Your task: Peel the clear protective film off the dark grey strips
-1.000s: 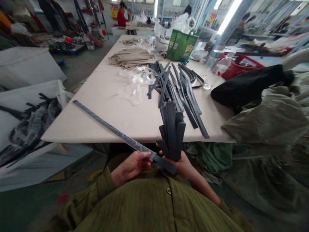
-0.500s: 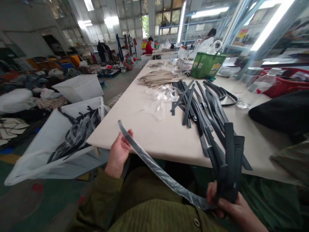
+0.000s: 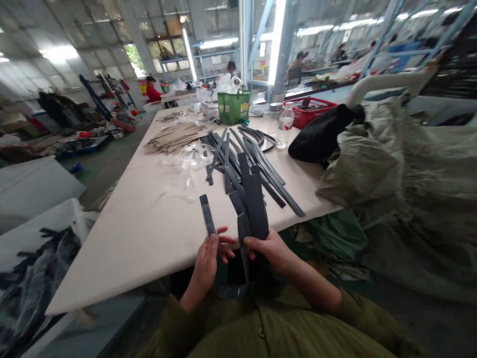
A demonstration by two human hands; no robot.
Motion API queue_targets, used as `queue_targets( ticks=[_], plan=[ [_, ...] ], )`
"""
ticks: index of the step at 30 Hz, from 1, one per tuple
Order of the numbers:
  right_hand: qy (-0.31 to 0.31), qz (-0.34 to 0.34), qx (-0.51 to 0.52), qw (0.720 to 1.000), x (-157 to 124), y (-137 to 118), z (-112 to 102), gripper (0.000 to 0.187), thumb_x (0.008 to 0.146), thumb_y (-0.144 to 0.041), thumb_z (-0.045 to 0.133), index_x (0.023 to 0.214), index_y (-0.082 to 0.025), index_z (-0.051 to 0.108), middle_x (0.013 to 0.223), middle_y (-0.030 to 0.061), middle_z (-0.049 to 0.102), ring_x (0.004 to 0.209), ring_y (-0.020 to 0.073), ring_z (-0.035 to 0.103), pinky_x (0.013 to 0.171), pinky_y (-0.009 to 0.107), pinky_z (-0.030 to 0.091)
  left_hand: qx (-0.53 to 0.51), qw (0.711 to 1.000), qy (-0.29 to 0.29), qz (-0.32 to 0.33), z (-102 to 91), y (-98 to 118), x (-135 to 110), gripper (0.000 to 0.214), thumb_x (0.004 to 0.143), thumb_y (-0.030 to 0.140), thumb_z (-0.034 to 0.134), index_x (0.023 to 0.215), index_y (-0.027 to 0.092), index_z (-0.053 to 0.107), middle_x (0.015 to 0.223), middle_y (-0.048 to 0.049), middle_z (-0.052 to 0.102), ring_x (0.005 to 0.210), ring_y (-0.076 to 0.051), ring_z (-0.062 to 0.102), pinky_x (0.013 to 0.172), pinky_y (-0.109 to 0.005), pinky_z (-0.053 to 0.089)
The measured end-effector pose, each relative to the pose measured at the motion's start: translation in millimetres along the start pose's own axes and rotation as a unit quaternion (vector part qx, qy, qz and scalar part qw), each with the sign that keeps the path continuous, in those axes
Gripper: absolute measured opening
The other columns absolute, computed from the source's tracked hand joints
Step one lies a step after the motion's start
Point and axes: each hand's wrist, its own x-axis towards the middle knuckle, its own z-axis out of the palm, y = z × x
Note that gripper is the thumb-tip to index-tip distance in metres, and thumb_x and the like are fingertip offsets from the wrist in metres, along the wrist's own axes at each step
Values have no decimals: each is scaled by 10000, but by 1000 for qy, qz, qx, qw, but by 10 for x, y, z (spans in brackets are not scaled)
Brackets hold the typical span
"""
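My left hand (image 3: 210,253) pinches the end of a dark flat strip (image 3: 207,214) between thumb and fingers, its tip pointing up. The strip's length loops down in front of my body and rises toward my right hand (image 3: 266,246). That hand grips a bundle of black flat strips (image 3: 254,204), held upright at the table's front edge. Beyond the bundle, a pile of similar dark strips (image 3: 266,174) lies spread on the cream table (image 3: 149,219). Clear plastic film (image 3: 188,169) is crumpled to the left of the pile.
Thin beige strips (image 3: 175,136) lie farther back, near a green bag (image 3: 233,107). A clear bottle (image 3: 285,127), a red basket (image 3: 311,110) and a black bag (image 3: 322,134) stand right. Large sacks (image 3: 376,149) crowd the right side. A white bin (image 3: 70,219) with wrapped strips is at left.
The view has swung to the right. My hands have come closer together, and the strip stretched between them now hangs in a loop. The bundle in my right hand stands more upright.
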Motion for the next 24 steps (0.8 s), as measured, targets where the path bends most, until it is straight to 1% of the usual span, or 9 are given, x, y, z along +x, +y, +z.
queue_targets(
  ticks=[2,4,6,9,11,14,16,20,24],
  plan=[
    [10,-6,16,1000,37,-1,28,396,695,-497,796,632,-145,625,503,-15,568,474,116,512,476,226,413,73,996,-51,-13,56,-51,-18,597,870,668,486,1038,124,665,882,-114,738,667,-190,659,567,-277,484],
    [25,-14,22,999,62,21,27,390,682,-481,799,605,-145,616,504,-13,575,467,114,517,473,224,426,145,985,-95,-4,82,-69,-37,604,900,664,418,955,130,696,877,-110,740,739,-214,661,653,-306,503],
    [41,-18,25,999,82,56,9,368,672,-462,801,623,-141,629,523,-10,594,447,105,505,452,221,426,192,973,-126,9,98,-80,-51,619,931,643,354,951,137,711,911,-108,742,811,-231,658,744,-328,503],
    [60,-13,30,998,98,102,-28,346,669,-444,799,642,-143,630,508,-19,588,409,98,482,406,212,406,228,963,-143,17,123,-130,-61,617,955,611,311,1001,137,703,949,-108,734,866,-243,648,811,-340,486],
    [67,-11,33,997,91,112,-50,338,678,-435,794,630,-154,612,469,-36,556,386,97,469,385,208,392,238,958,-161,4,139,-184,-67,611,959,605,305,1032,133,685,934,-108,727,838,-240,642,774,-334,484],
    [77,-14,31,996,60,102,-72,329,689,-415,787,610,-158,596,458,-39,547,395,98,482,399,206,401,220,957,-189,-27,162,-262,-81,609,957,612,296,1055,130,654,890,-99,712,767,-221,622,703,-315,478],
    [85,-7,25,996,40,93,-78,326,681,-408,785,603,-156,593,454,-40,543,397,94,480,402,204,398,205,956,-207,-31,182,-293,-91,603,935,640,330,1049,133,636,854,-87,695,721,-207,601,666,-301,470],
    [99,12,21,995,37,64,-104,326,665,-412,775,591,-156,588,432,-45,532,364,86,452,371,199,366,235,943,-231,-43,237,-304,-103,566,894,662,412,858,141,632,740,-67,651,633,-180,555,603,-278,430],
    [112,-15,20,993,70,-62,-201,303,646,-376,779,574,-144,599,457,-24,567,394,78,476,408,188,379,305,917,-253,-42,249,-259,-87,491,933,570,413,756,162,622,692,-47,631,642,-170,555,617,-267,411]
  ],
)
